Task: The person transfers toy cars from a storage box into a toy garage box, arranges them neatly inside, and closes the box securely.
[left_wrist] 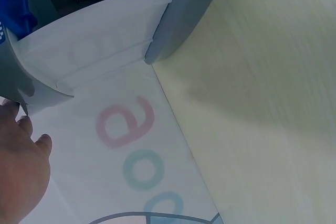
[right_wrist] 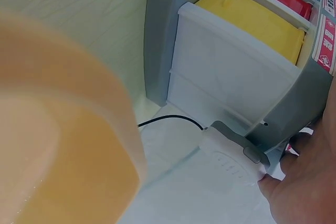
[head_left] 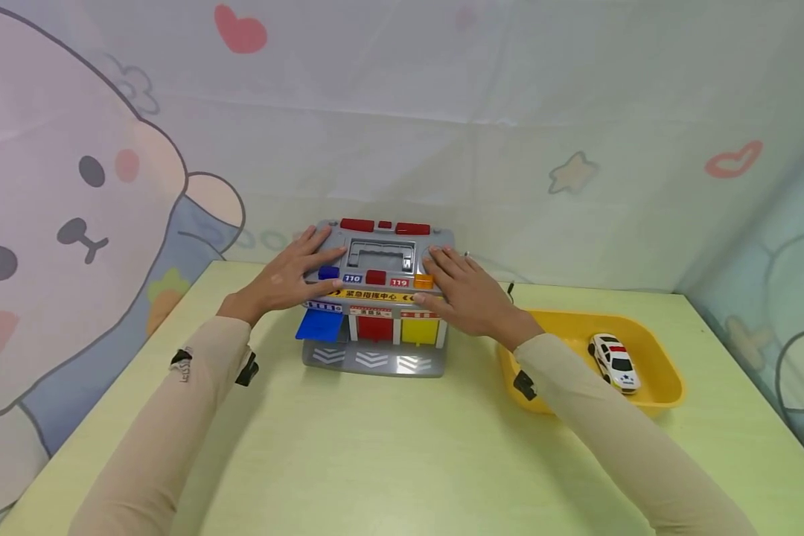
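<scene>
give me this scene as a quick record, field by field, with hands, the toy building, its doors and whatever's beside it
left hand: fingers spread, resting on the left side of the toy building's roof
right hand: fingers extended, resting on the roof's right side
toy building: grey, upright on the table
blue door: raised, sticking out
red door: down
yellow door: down
yellow tray: right of the building, partly behind the right sleeve
toy car: white, inside the tray
</scene>
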The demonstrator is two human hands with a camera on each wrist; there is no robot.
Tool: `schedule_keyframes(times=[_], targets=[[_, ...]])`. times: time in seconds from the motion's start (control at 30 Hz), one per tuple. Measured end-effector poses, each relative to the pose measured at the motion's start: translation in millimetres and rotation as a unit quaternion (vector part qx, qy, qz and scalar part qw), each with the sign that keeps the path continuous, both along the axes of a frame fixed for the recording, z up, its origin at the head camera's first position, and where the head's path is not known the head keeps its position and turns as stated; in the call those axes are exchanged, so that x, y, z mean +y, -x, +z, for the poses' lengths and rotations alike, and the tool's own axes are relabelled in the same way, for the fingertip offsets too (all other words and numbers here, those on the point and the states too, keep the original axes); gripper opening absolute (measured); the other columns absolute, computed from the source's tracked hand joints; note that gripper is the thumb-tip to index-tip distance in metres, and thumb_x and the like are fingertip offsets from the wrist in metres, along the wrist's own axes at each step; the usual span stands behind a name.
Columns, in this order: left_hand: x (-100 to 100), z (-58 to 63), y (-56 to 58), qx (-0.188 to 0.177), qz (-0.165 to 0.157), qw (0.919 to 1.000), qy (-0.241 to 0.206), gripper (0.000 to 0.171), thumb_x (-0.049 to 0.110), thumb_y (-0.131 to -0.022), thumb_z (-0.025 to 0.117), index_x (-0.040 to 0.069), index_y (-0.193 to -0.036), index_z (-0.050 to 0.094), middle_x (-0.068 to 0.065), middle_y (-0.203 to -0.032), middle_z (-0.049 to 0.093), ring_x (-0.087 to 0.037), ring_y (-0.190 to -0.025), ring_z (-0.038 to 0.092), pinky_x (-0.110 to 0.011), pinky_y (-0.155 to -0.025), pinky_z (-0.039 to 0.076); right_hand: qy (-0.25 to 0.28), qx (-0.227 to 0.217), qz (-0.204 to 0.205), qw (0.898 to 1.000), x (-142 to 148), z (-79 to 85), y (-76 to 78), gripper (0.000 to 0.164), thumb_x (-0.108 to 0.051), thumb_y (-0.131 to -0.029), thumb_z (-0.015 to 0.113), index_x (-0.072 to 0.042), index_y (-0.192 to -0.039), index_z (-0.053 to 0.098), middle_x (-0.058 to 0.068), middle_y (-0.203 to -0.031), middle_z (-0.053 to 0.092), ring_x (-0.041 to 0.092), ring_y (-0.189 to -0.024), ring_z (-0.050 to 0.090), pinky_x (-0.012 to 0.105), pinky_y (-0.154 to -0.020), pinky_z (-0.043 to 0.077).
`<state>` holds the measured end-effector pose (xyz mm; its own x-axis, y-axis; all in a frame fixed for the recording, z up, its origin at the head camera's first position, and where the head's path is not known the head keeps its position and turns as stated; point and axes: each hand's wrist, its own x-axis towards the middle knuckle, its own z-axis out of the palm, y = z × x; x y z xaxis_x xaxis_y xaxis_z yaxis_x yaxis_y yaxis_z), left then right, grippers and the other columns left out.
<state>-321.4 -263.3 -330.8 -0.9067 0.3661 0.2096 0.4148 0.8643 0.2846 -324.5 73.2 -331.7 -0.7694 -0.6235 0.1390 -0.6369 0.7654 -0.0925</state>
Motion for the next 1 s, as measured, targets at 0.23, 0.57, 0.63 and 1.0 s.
schedule_keyframes(times=[0.23, 0.57, 0.63, 1.0], targets=[[-3.2, 2.6, -3.3, -0.013, 0.0, 0.9997, -0.018, 0.074, 0.054, -0.089, 0.063, 0.026, -0.154, 0.041, -0.004, -0.17, 0.012, -0.035, -0.157, -0.001, -0.066, -0.121, 0.016, -0.003, 0.001, 0.004, 1.0, -0.4, -0.1, -2.9, 0.078, -0.059, -0.102, 0.034, -0.011, -0.161, 0.015, 0.008, -0.17, 0.009, 0.029, -0.158, 0.004, 0.051, -0.127, 0.01], [-8.7, 1.5, -6.4, 0.023, -0.011, 0.9996, -0.011, 0.073, 0.051, -0.09, 0.064, 0.022, -0.153, 0.043, -0.008, -0.169, 0.014, -0.033, -0.158, 0.0, -0.052, -0.127, 0.004, -0.007, 0.005, 0.016, 1.0, -4.6, 5.2, -3.0, 0.079, -0.058, -0.102, 0.035, -0.01, -0.161, 0.014, 0.009, -0.17, 0.008, 0.03, -0.158, 0.003, 0.051, -0.127, 0.009], [-9.2, -0.4, -6.8, 0.028, -0.011, 0.9995, 0.0, 0.073, 0.053, -0.09, 0.062, 0.023, -0.153, 0.042, -0.008, -0.169, 0.013, -0.033, -0.158, 0.001, -0.052, -0.127, 0.004, -0.008, 0.003, 0.015, 1.0, -4.9, 4.4, -3.0, 0.079, -0.059, -0.102, 0.035, -0.011, -0.161, 0.014, 0.009, -0.17, 0.007, 0.03, -0.158, 0.003, 0.051, -0.127, 0.009], [-10.9, -7.0, -6.1, 0.063, 0.002, 0.9956, 0.069, 0.072, 0.061, -0.093, 0.053, 0.027, -0.155, 0.038, -0.008, -0.169, 0.015, -0.034, -0.157, 0.009, -0.052, -0.127, 0.004, 0.003, -0.002, 0.011, 1.0, -7.3, -0.9, -2.5, 0.078, -0.059, -0.102, 0.035, -0.011, -0.161, 0.016, 0.008, -0.17, 0.009, 0.029, -0.158, 0.004, 0.051, -0.127, 0.01]])
